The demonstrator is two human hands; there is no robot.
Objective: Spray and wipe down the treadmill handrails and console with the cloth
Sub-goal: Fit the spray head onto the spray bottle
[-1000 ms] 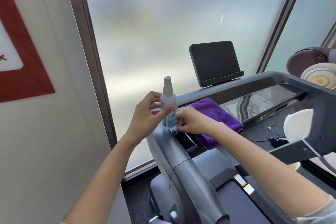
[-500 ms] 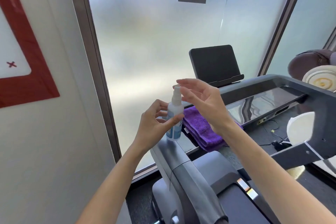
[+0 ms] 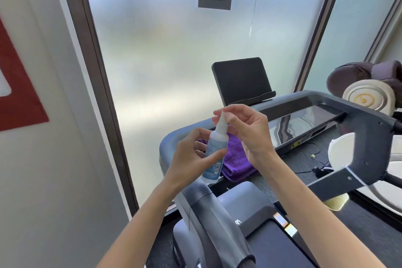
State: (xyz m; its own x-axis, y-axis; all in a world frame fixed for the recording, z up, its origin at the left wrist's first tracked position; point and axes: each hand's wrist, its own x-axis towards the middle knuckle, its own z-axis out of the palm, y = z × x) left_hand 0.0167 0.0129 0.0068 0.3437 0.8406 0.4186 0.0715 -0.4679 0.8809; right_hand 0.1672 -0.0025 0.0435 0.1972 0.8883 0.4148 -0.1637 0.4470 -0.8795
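Early stage. Left hand [image 3: 191,156] grips bottle [image 3: 214,150] above left handrail [image 3: 204,202]; right hand [image 3: 245,130] pinches its cap. Cloth [image 3: 236,159] lies folded on console [image 3: 304,119], untouched. Judging so: spraying and wiping all remain.

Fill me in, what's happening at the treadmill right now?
A person stands at the treadmill, holding a small spray bottle in the left hand. The right hand pinches the bottle's cap at the top. The purple cloth lies folded on the console, just behind the bottle. No wiping is under way yet.
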